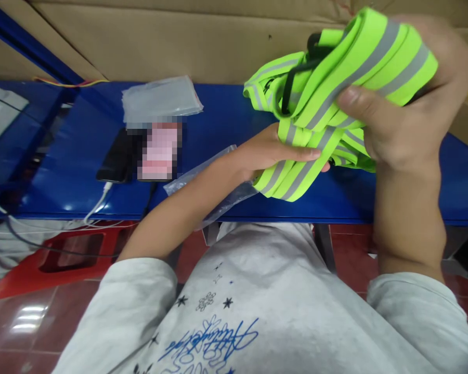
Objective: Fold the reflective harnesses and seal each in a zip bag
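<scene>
A bundle of neon-yellow reflective straps point(359, 67) with grey stripes and black buckles is held above the blue table. My right hand point(405, 109) is closed around the upper folded part, thumb across the front. Lower down, my left hand point(284, 150) pinches a folded length of the same straps between thumb and fingers. Part of the bundle hangs behind, near the table surface, and its far side is hidden by the folds. Beneath my left forearm lies a clear plastic bag point(214, 202).
On the blue table point(81, 140) lie a stack of plastic bags point(161, 101), a black phone point(115, 156) with a white cable, and a blurred-out phone with a pink screen point(159, 150). Cardboard point(179, 41) stands behind. A red stool point(74, 254) is below left.
</scene>
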